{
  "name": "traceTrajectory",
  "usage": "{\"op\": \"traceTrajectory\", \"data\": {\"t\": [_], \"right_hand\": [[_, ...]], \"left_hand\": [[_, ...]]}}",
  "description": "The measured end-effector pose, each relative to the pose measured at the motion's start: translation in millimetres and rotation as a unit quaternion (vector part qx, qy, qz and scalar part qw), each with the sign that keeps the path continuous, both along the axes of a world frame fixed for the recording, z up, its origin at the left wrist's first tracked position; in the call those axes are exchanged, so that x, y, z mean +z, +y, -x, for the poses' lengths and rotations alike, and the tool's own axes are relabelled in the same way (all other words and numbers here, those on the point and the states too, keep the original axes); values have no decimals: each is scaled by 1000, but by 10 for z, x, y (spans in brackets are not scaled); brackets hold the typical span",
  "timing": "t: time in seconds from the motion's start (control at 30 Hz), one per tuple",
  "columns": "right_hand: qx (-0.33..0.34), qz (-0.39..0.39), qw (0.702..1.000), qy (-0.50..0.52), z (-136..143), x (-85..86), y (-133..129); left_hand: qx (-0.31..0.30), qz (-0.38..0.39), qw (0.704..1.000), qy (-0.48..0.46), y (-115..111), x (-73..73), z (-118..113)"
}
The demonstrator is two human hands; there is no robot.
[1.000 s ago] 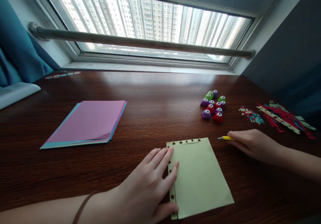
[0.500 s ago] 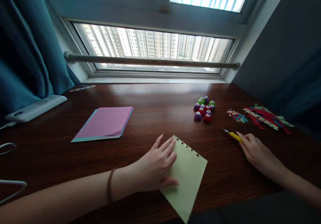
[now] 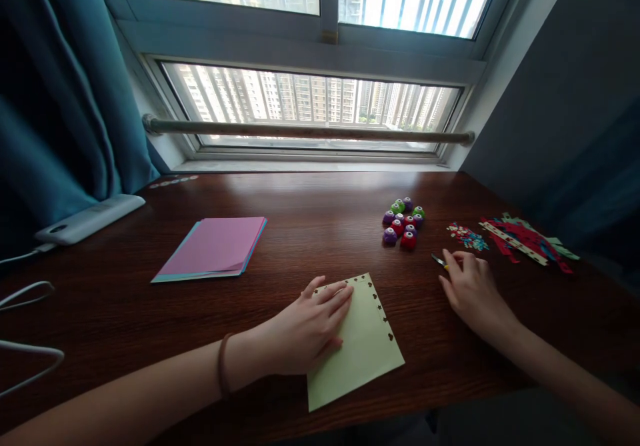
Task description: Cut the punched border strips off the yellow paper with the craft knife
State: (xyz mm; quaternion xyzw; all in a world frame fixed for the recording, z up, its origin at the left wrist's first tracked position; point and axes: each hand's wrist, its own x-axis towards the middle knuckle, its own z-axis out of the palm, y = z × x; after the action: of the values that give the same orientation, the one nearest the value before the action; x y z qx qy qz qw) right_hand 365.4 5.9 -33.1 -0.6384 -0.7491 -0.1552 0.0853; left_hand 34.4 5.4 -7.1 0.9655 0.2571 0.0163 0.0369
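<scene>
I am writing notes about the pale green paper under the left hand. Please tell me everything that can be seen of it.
The pale green paper is a single thin sheet, roughly square, lying flat on the dark wooden desk and turned at a slant. Small heart and star shapes are punched in rows along its far edge and its right edge. The left hand lies flat on its left part, covering that side. Nothing else touches it; the right hand is apart from it.

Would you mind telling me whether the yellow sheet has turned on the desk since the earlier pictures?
Yes. The sheet has turned clockwise under the left hand: its punched edge now faces the scraps, not the window.
</scene>
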Motion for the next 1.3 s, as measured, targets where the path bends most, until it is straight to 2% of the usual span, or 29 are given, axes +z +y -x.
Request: {"op": "traceTrajectory", "data": {"t": [0.07, 0.13, 0.2, 0.3, 0.67, 0.93, 1.0, 1.13, 1.2, 1.3], "right_hand": [[97, 35, 987, 120, 265, 27, 115], [155, 80, 963, 204, 519, -7, 260], [160, 91, 956, 229, 712, -77, 399], [144, 114, 961, 207, 843, -177, 531], [130, 78, 957, 246, 788, -266, 606], [127, 34, 957, 257, 759, -372, 644], [132, 32, 955, 264, 739, -378, 676], [151, 48, 941, 300, 678, -323, 667], [152, 54, 937, 309, 653, -272, 538], [154, 62, 945, 281, 655, -228, 158]], "left_hand": [[15, 17, 1000, 1, -22, -20, -12], [28, 24, 999, 8, -36, -32, -31], [37, 25, 999, 22, -44, -35, -49], [44, 22, 998, 45, -53, -37, -67], [30, -8, 997, 76, -68, -80, -91], [75, -7, 996, 51, -156, -124, -81], [50, -26, 997, 45, -195, -123, -83], [-53, -50, 997, 39, -251, -88, -98], [-87, -38, 994, 46, -273, -65, -107], [-109, -21, 993, 41, -304, -54, -119]]}}
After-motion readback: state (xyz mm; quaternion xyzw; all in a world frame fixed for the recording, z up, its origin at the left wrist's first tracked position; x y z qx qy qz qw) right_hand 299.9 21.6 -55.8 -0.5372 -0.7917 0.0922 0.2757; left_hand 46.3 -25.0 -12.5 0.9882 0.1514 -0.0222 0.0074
